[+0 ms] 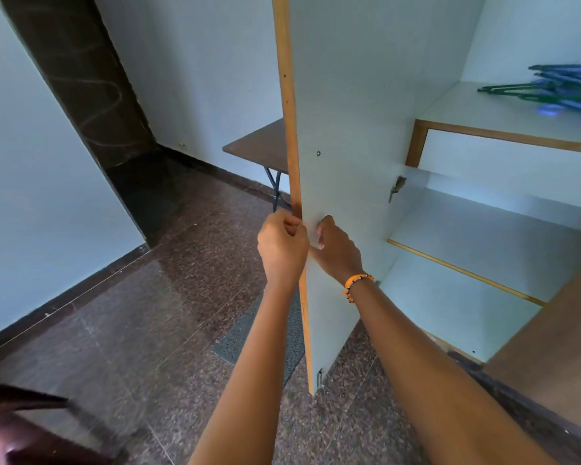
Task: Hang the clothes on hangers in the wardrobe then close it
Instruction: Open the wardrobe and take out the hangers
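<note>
A: While both hands hold the wardrobe door (349,112), what must I watch?

B: The left hand (281,247) curls around the wooden edge and the right hand (336,250) grips the inner face just beside it. Swing the door slowly and keep the fingers away from the hinge side.

A: Where are the hangers (564,90)?

B: They lie in 1 pile on the upper shelf (477,109), far right. I see no clothes.
</note>
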### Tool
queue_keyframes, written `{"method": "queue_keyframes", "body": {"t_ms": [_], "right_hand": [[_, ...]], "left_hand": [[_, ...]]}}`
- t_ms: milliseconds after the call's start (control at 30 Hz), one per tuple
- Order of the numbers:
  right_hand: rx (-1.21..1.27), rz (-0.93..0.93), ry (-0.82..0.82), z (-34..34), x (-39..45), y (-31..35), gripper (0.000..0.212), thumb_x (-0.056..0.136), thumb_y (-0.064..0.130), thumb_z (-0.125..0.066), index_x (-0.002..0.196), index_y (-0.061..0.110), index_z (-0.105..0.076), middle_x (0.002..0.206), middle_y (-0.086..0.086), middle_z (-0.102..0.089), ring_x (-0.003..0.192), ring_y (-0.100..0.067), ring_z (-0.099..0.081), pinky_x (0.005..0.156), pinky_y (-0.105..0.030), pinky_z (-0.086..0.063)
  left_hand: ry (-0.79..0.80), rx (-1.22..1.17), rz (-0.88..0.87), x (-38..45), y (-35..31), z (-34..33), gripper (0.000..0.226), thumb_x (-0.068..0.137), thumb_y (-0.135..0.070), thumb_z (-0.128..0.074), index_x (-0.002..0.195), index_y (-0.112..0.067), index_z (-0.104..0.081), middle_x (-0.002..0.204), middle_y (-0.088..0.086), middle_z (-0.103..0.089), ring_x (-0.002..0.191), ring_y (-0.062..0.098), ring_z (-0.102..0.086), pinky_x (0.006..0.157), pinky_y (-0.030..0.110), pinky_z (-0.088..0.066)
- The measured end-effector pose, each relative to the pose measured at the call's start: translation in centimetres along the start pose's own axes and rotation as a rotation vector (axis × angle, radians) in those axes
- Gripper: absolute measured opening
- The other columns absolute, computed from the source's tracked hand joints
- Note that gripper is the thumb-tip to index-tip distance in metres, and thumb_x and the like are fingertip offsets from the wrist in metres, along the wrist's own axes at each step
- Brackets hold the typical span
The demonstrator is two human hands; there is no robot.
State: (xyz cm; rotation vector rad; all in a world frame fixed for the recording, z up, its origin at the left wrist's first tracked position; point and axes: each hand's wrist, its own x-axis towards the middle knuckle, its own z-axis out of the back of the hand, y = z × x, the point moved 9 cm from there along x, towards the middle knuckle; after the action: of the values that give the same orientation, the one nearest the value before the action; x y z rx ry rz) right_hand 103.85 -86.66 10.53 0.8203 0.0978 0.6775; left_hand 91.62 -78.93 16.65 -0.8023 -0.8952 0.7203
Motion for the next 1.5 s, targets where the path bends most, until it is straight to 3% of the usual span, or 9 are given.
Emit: {"method": "queue_keyframes", "body": {"t_ms": [100,267,400,567,767,933,1167,1300,1500], "right_hand": [[0.117,-0.027,-0.166,4.3,0.4,-3.2,0.014,0.085,0.031,-0.064,0.084,0.02,-0.055,0.087,0.002,-0.064,0.088,-0.023,-0.062,0.072,-0.033,-0.046],[0.157,-0.099,-0.382,15.4,0.0,-11.8,0.012,0.084,0.017,-0.064,0.075,0.021,-0.058,0.074,0.005,-0.061,0.075,-0.023,-0.065,0.074,-0.042,-0.053],[0.151,-0.153,-0.586,26.3,-1.6,-19.5,0.011,0.084,0.009,-0.062,0.076,0.017,-0.059,0.071,0.008,-0.058,0.072,-0.023,-0.063,0.072,-0.033,-0.052],[0.183,-0.265,-0.87,39.5,-4.0,-29.4,0.014,0.088,0.006,-0.054,0.101,0.001,-0.056,0.08,0.001,-0.053,0.069,-0.01,-0.051,0.073,-0.03,-0.042],[0.182,-0.325,-0.941,50.2,-2.2,-36.9,0.048,0.087,0.003,-0.053,0.133,-0.002,-0.038,0.123,-0.016,-0.05,0.113,-0.027,-0.049,0.102,-0.037,-0.038],[0.178,-0.277,-0.808,54.1,2.4,-37.6,0.051,0.089,-0.002,-0.049,0.137,0.003,-0.034,0.131,-0.012,-0.046,0.119,-0.022,-0.047,0.104,-0.036,-0.037],[0.209,-0.307,-0.768,54.6,2.4,-37.0,0.027,0.088,0.002,-0.056,0.108,0.01,-0.04,0.075,0.004,-0.039,0.063,-0.008,-0.044,0.049,-0.004,-0.036],[0.209,-0.245,-0.907,53.1,-1.8,-34.6,0.035,0.085,0.015,-0.063,0.109,0.013,-0.037,0.101,-0.001,-0.047,0.088,-0.016,-0.05,0.069,-0.018,-0.039],[0.094,-0.293,-1.077,50.7,-11.6,-31.2,0.082,0.074,0.039,-0.076,0.133,0.008,-0.029,0.126,-0.008,-0.044,0.116,-0.025,-0.046,0.096,-0.031,-0.041]], "left_hand": [[0.139,-0.073,-0.048,-1.5,-1.6,-3.5,0.005,0.083,-0.008,-0.063,0.086,-0.01,-0.066,0.074,0.0,-0.062,0.063,0.005,-0.053,0.056,0.007,-0.037],[0.415,-0.168,-0.048,-4.4,-4.7,-13.2,0.014,0.087,-0.005,-0.057,0.088,-0.013,-0.068,0.079,-0.001,-0.064,0.07,0.014,-0.058,0.067,0.025,-0.046],[0.605,-0.21,-0.07,-7.9,-8.4,-22.0,0.014,0.088,-0.005,-0.057,0.085,-0.014,-0.067,0.074,-0.007,-0.061,0.069,0.013,-0.059,0.064,0.014,-0.045],[0.781,-0.256,-0.133,-12.7,-15.2,-32.9,0.014,0.088,-0.003,-0.057,0.085,-0.012,-0.069,0.074,-0.012,-0.059,0.069,0.01,-0.06,0.061,0.004,-0.041],[0.883,-0.301,-0.185,-16.5,-23.1,-43.4,0.015,0.092,-0.009,-0.055,0.097,-0.014,-0.068,0.09,-0.007,-0.063,0.084,0.014,-0.063,0.064,0.002,-0.04],[0.886,-0.253,-0.202,-17.2,-26.0,-47.8,0.017,0.095,-0.013,-0.054,0.106,-0.009,-0.066,0.107,0.005,-0.066,0.095,0.017,-0.063,0.08,0.015,-0.046],[0.884,-0.237,-0.209,-17.8,-28.1,-49.0,0.017,0.095,-0.013,-0.053,0.106,-0.009,-0.066,0.109,0.007,-0.066,0.096,0.018,-0.063,0.078,0.01,-0.044],[0.959,-0.238,-0.191,-19.7,-29.1,-49.5,0.027,0.094,-0.012,-0.055,0.121,-0.014,-0.056,0.117,0.007,-0.062,0.094,0.013,-0.06,0.061,-0.001,-0.04],[1.245,-0.214,-0.364,-26.7,-31.4,-47.8,0.054,0.095,-0.004,-0.05,0.145,-0.017,-0.031,0.149,0.005,-0.038,0.136,0.024,-0.038,0.107,0.035,-0.035]]}}
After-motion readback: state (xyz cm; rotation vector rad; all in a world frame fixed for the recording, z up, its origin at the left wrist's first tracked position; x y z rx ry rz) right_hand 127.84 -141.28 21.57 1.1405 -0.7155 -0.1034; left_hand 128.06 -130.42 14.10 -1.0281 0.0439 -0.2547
